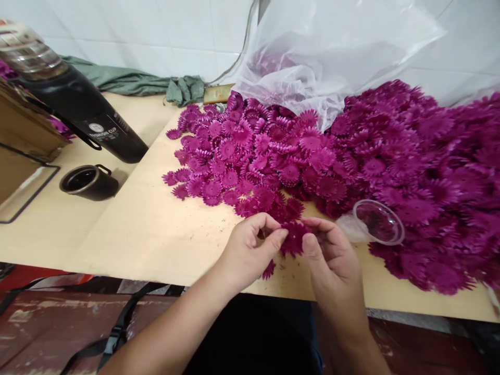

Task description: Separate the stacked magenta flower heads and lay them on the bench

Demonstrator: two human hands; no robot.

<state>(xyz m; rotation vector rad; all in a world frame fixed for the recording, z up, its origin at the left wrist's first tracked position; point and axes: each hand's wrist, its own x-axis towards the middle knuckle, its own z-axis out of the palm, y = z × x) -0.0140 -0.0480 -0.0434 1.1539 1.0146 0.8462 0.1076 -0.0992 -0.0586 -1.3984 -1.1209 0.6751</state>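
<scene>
A purple artificial flower head [294, 238], with fringed petals and a small pale dot at its middle, is held between my two hands above the table's front part. My left hand [252, 250] pinches its left edge between thumb and finger. On the other side, my right hand [332, 260] grips the right edge, thumb in front and fingers behind. Just below the left fingertips a loose purple petal piece [269, 270] shows. Directly behind my hands spreads a big pile of matching flower heads [242, 156], reaching along the table to the right.
A clear plastic cup [378, 222] lies tipped against the pile, right of my hands. Behind rises a translucent plastic bag [332, 52]. Left on the table [148, 234] stand a black flask [94, 109] and a dark mug [89, 183]. Green cloth [128, 78] lies along the wall.
</scene>
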